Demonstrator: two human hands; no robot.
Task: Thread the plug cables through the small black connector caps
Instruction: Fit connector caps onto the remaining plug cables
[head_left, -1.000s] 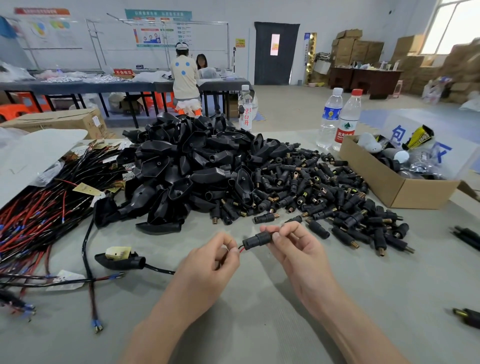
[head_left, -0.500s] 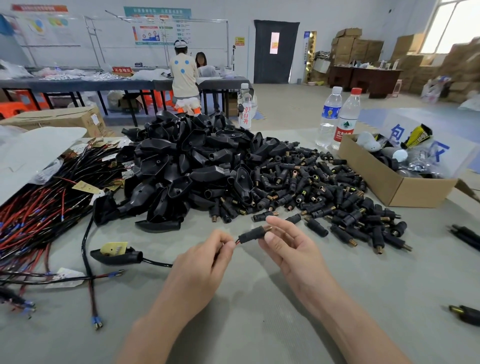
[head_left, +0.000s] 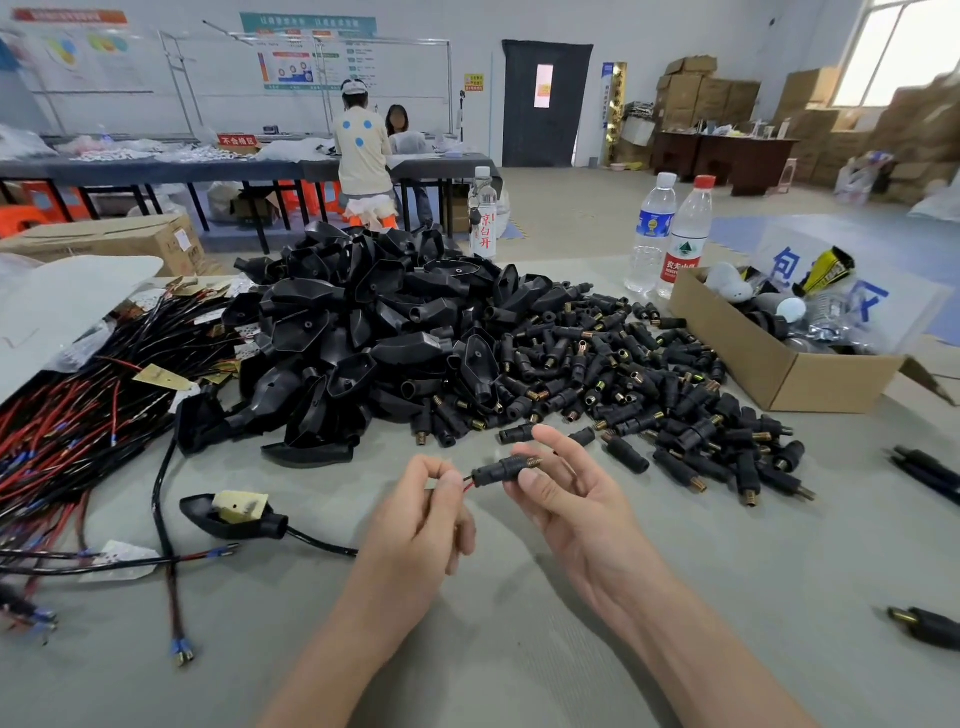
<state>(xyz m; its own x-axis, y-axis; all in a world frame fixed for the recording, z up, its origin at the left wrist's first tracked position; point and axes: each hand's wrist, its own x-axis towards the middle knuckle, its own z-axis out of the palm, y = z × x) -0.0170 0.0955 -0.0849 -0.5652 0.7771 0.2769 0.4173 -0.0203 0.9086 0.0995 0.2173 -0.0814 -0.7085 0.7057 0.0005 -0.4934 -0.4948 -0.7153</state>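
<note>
1. The connector cap (head_left: 503, 469) is pinched between thumb and fingers of the right hand (head_left: 566, 499), above the table (head_left: 519, 649) centre.
2. The cable wires (head_left: 467, 486) are pinched by the left hand (head_left: 421, 525) and meet the cap's left end.
3. The loose cap pile (head_left: 649, 384) is heaped toward the far edge.

Left hand (head_left: 421, 525) pinches the red and black wire ends of a cable (head_left: 322, 544) at the rear of one black cap (head_left: 501, 470). Right hand (head_left: 571, 499) holds that cap between thumb and fingers, brass end pointing right. Behind both hands on the table (head_left: 519, 649) lie a heap of loose caps (head_left: 649, 395) and, to its left, a heap of plug shells (head_left: 374, 338).
</note>
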